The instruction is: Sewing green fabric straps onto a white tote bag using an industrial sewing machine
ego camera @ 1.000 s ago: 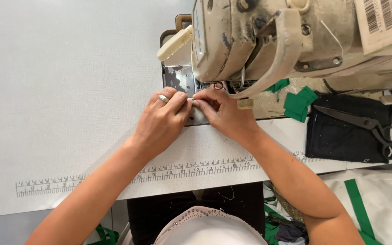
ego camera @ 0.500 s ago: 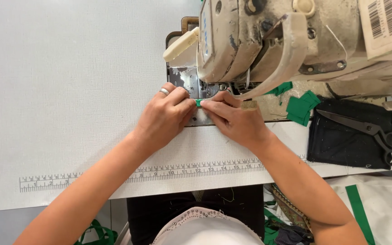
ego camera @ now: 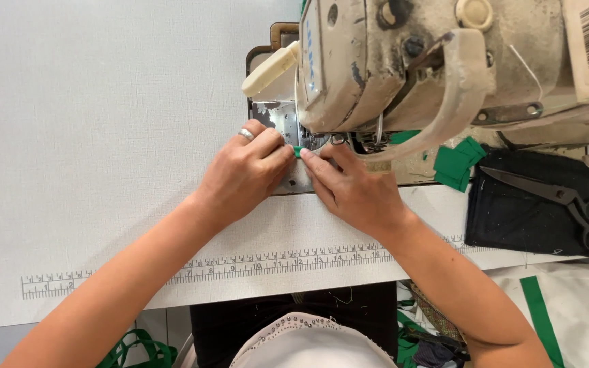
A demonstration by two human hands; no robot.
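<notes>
A small green fabric strip (ego camera: 297, 150) lies on the metal needle plate (ego camera: 285, 117) of a worn cream sewing machine (ego camera: 431, 61). My left hand (ego camera: 243, 174), with a ring on one finger, pinches the strip from the left. My right hand (ego camera: 352, 187) pinches it from the right, fingertips meeting the left hand's just in front of the presser foot (ego camera: 335, 139). Most of the strip is hidden under my fingers.
A white table (ego camera: 97, 136) carries a printed ruler strip (ego camera: 240, 262) along its front edge. Green fabric pieces (ego camera: 459, 163) lie under the machine arm. Black scissors (ego camera: 560, 197) rest on a dark cloth (ego camera: 512, 215) at the right. White fabric with green bands (ego camera: 567, 313) hangs below.
The view has shifted slightly. Both hands stay together at the needle plate, and the green strip now shows between the fingertips.
</notes>
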